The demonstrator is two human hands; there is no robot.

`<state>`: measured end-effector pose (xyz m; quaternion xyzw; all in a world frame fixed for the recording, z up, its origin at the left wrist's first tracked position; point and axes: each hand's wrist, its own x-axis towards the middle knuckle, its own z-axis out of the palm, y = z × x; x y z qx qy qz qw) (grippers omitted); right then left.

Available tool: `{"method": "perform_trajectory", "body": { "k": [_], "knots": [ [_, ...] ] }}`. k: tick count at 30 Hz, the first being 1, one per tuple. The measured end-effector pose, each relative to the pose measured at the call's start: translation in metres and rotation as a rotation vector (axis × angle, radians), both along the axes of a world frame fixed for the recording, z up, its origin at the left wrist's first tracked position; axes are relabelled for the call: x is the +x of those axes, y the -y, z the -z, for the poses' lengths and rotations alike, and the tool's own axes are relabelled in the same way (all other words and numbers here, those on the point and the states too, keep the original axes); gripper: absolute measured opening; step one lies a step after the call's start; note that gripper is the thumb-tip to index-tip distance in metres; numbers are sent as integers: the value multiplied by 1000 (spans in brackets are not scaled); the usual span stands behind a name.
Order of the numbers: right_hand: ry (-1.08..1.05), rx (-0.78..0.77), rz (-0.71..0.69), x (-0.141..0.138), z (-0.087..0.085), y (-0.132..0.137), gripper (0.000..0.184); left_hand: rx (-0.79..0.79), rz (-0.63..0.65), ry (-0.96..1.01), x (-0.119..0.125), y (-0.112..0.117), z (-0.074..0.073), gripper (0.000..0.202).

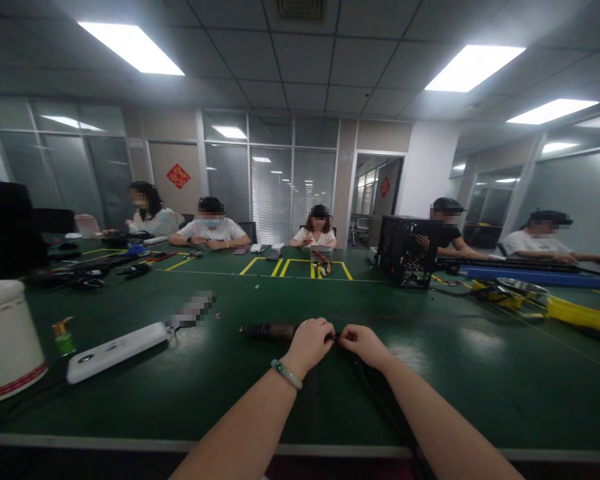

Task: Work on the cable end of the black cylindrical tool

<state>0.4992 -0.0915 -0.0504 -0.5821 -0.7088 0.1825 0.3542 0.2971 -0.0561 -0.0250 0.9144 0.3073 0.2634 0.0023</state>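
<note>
A corded electric screwdriver (270,331), dark with a brownish barrel, lies on the green table mat with its narrow tip to the left. My left hand (311,341) is closed around its rear end, which the fingers largely hide. Close beside it, my right hand (364,344) pinches the black cable (364,377) near the screwdriver's back end. From there the cable runs down towards the table's front edge, beside my right forearm. Whether a connector sits between my fingertips is too small and dark to make out.
To the left stand a white tub (7,343), a small green bottle (64,337) and a white power strip (117,352). A black computer case (407,252) stands at the back right, near yellow trays (583,316). Several people sit across the table.
</note>
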Motion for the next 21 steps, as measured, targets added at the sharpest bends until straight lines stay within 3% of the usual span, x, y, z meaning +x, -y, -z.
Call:
{"method": "perform_trajectory", "body": {
  "k": [21],
  "knots": [
    [-42,-11,-10,0,2,-2,14,-30,-3,32,0,3,-2,8]
  ]
}}
